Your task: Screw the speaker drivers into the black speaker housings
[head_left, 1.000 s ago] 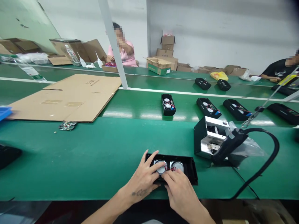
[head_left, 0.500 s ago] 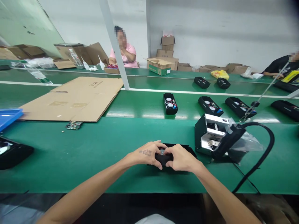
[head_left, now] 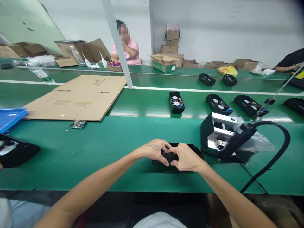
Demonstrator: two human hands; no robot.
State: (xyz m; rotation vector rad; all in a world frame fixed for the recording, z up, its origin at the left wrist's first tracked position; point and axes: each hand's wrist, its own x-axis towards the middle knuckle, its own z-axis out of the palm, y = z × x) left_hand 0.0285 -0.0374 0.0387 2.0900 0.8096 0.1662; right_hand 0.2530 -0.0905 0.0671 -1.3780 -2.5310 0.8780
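Near the front edge of the green bench (head_left: 118, 171), a long black casing (head_left: 194, 150) lies crosswise under both hands. My left hand (head_left: 158, 150), marked on its back, grips a dark round part at the casing's left portion, thumb in front and fingers behind. From the right, my right hand (head_left: 186, 157) closes on the same round part, its fingertips near those of the left. The hands cover much of the part, and its inner details are hard to make out.
Right of the hands stand a black and silver machine (head_left: 217, 133) and a hanging black tool (head_left: 237, 142) with a curved cable. Flat cardboard (head_left: 80, 98), a blue tray (head_left: 11, 117) and another casing (head_left: 21, 153) are at left. Behind sits a person in pink (head_left: 133, 52).
The view has shifted slightly, and the bench things appear farther right. Both hands remain on the round part, which looks tipped more edge-on. At the far left, part of another person has appeared.
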